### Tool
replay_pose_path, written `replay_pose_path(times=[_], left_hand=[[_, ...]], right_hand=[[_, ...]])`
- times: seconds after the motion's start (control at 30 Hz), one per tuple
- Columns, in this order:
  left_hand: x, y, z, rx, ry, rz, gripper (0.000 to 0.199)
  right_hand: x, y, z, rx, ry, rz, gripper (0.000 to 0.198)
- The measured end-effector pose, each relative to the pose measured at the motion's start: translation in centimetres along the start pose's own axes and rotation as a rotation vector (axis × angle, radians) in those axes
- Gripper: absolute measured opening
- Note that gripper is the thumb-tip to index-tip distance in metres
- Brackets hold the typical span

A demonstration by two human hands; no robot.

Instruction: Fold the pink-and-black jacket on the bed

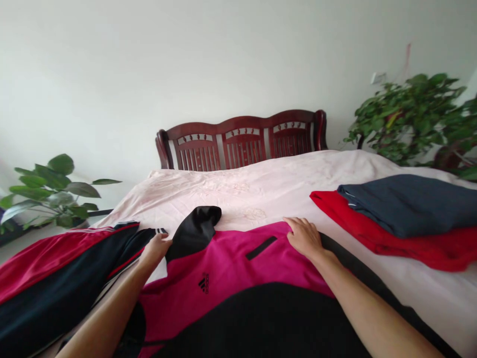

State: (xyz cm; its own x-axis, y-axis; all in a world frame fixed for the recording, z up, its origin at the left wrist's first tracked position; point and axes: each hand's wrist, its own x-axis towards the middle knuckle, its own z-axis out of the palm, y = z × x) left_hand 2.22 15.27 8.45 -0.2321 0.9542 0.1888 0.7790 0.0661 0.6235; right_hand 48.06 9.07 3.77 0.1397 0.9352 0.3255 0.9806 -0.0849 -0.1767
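Note:
A magenta and black jacket (231,253) lies spread on the bed in front of me, with a small black logo and a black strip on its magenta part. Its black collar or hood (196,228) is bunched upward. My left hand (156,247) is closed at the edge of this black part, its fingertips pinching cloth. On the jacket's far right edge rests my right hand (304,237), fingers stretched over the magenta fabric beside a black sleeve (346,253). Under my left forearm lies a red and navy garment (74,268) with white stripes.
A folded dark blue garment (406,204) lies on a folded red one (391,247) at the right. Pale pink bedding (238,194) covers the bed up to a dark wooden headboard (242,144). Leafy plants stand at the left (55,189) and right (410,114).

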Motion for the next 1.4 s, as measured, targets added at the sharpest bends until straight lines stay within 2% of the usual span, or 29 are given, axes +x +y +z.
replay_pose_path(times=[0.1, 0.23, 0.37, 0.47, 0.6, 0.7, 0.83, 0.97, 1.1, 1.2, 1.3, 1.4], left_hand=[[-1.1, 1.1, 1.1, 0.092, 0.02, 0.173, 0.039], [-1.9, 4.9, 3.7, 0.123, -0.174, 0.497, 0.033], [-1.7, 7.8, 6.7, 0.186, -0.312, 0.666, 0.036], [-1.2, 8.4, 8.0, 0.285, -0.347, 0.702, 0.034], [-0.9, 8.1, 8.0, 0.416, -0.346, 0.725, 0.026], [-1.0, 8.1, 7.4, 0.491, -0.316, 0.719, 0.015], [-1.5, 7.8, 7.1, 0.562, -0.265, 0.651, 0.021], [-2.1, 7.3, 8.0, 0.595, -0.226, 0.566, 0.023], [-2.1, 7.1, 8.8, 0.592, -0.22, 0.527, 0.023], [-2.2, 7.3, 8.9, 0.575, -0.223, 0.559, 0.02], [-2.6, 7.8, 8.3, 0.551, -0.224, 0.647, 0.018], [-3.5, 8.1, 6.8, 0.53, -0.18, 0.742, 0.022]], right_hand=[[0.6, 0.4, -0.1, 0.059, -0.11, 0.021, 0.057], [3.0, 1.9, -0.4, 0.13, -0.226, 0.009, 0.046], [6.0, 3.9, -0.8, 0.19, -0.307, -0.061, 0.04], [6.7, 5.1, -1.3, 0.212, -0.361, -0.082, 0.035], [6.3, 5.7, -1.9, 0.207, -0.393, -0.078, 0.026], [6.3, 5.9, -2.4, 0.154, -0.307, -0.039, 0.022], [6.6, 6.7, -2.7, 0.096, -0.159, 0.039, 0.027], [6.3, 6.8, -1.8, 0.049, -0.161, 0.077, 0.027], [6.0, 5.8, -0.9, 0.058, -0.13, -0.047, 0.037], [5.9, 4.9, -0.9, 0.049, -0.187, -0.171, 0.041], [5.7, 3.9, -1.8, 0.001, -0.22, -0.253, 0.025], [5.6, 3.2, -3.5, -0.036, -0.158, -0.31, 0.012]])
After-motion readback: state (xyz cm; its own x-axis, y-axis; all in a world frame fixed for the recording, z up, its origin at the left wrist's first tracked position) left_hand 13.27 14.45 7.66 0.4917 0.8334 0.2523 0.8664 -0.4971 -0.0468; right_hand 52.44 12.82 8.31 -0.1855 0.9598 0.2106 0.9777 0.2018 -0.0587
